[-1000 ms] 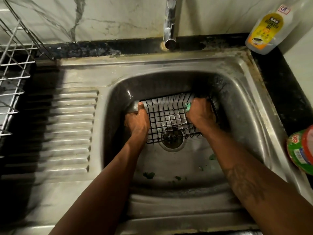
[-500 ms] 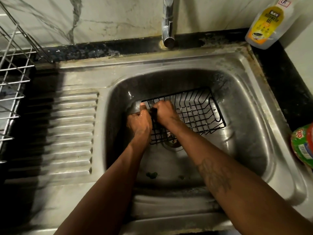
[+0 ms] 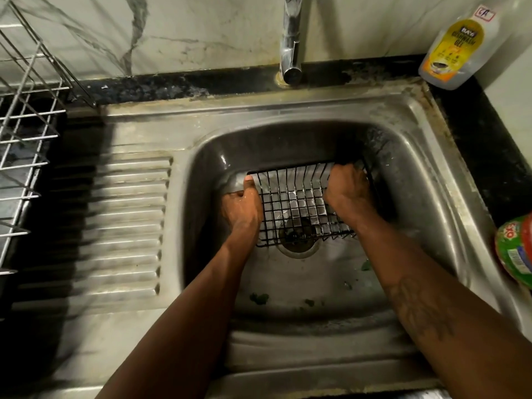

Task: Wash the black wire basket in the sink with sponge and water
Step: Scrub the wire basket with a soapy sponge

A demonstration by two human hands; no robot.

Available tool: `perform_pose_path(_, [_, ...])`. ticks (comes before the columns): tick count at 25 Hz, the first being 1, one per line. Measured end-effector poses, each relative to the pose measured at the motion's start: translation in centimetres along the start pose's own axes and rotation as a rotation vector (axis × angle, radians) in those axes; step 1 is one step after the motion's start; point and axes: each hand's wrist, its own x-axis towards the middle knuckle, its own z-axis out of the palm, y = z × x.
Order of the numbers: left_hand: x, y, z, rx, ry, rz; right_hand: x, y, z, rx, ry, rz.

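I see my left hand (image 3: 243, 207) closed on the left edge of the black wire basket (image 3: 299, 203), thumb along its rim. My right hand (image 3: 347, 187) is curled inside the basket's right end; what it grips I cannot tell. The basket sits tilted in the sink (image 3: 426, 180), over the drain (image 3: 298, 240), below the tap (image 3: 290, 38). A dish-gel bottle (image 3: 457, 44) stands on the bench at the far right corner.

I see dim, warm light; glare streaks the sink (image 3: 426, 180) rim, deep shadow covers the drainboard (image 3: 115, 214) at left, and edges bow and blur.
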Motion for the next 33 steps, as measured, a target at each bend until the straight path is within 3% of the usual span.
perform_pose_path(3, [-1.4, 2.1, -0.5, 0.011, -0.023, -0.032, -0.6, -0.6, 0.2, 0.087, 0.035, -0.015])
perform_pose_path(5, [-2.6, 3.1, -0.7, 0.033, -0.047, -0.018, -2.0, -2.9, 0.7, 0.113, 0.049, -0.142])
perform_pose_path(9, [-2.8, 3.1, -0.7, 0.058, -0.029, 0.006, -2.9, -8.7, 2.4, 0.304, -0.094, -0.422])
perform_pose_path(11, [-2.7, 3.2, -0.8, 0.071, -0.023, 0.021, -2.4, -9.3, 2.3, 0.379, -0.208, -0.479])
perform_pose_path(16, [-2.5, 3.4, -1.1, 0.136, -0.040, 0.030, -2.6, -6.0, 1.9, 0.345, -0.223, -0.472])
perform_pose_path(20, [-1.4, 2.9, -1.3, 0.158, 0.003, 0.008, -1.2, -1.7, -0.1, -0.060, 0.027, -0.312])
perform_pose_path(24, [1.9, 0.8, -0.6, 0.179, 0.110, 0.001, -0.6, 0.4, -0.7, -0.401, -0.014, -0.247])
perform_pose_path(30, [0.0, 2.8, -1.1, 0.159, 0.101, -0.011, 0.5, 0.9, -0.4, -0.266, -0.026, -0.257])
perform_pose_path(33, [-1.1, 4.2, -1.7, 0.174, 0.072, 0.010, 0.5, 1.5, -1.0, -0.150, -0.111, -0.328])
